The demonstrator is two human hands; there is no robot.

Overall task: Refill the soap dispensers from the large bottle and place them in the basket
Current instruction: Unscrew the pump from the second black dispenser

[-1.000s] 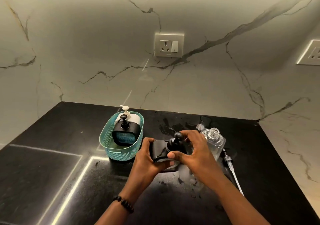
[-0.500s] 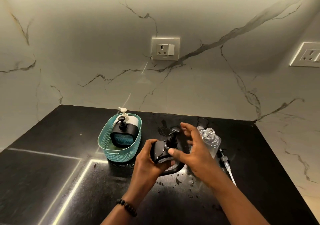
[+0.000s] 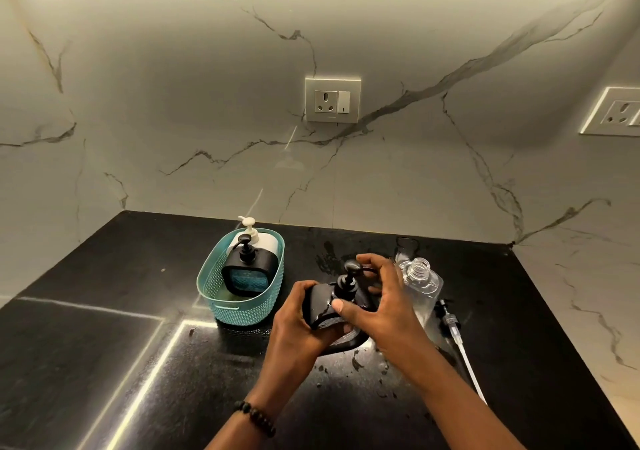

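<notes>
Black square soap dispenser with a black pump head (image 3: 341,297): you hold it just above the black stone countertop (image 3: 104,363), tilted toward you, between the teal basket and the clear bottle. Your left hand (image 3: 298,325) wraps the dispenser's left side, thumb on top and fingers curled beneath, pressed firmly against the body. Your right hand (image 3: 384,307) is half spread over the pump: thumb tip resting on the dispenser's front face below the collar, fingers arched behind the pump head; whether they touch it you cannot tell. A dark beaded bracelet (image 3: 255,416) circles your left wrist.

Teal perforated oval plastic basket (image 3: 221,294): stands left of your hands, holding a second black square dispenser with a blue front panel (image 3: 247,271) and, behind it, a white pump bottle (image 3: 258,240), both upright.

Clear plastic bottle with an open threaded neck (image 3: 420,281): stands just right of your right hand. A loose pump with a long white dip tube (image 3: 460,344) lies on the countertop beside it. Wet smears mark the stone around your hands.
</notes>
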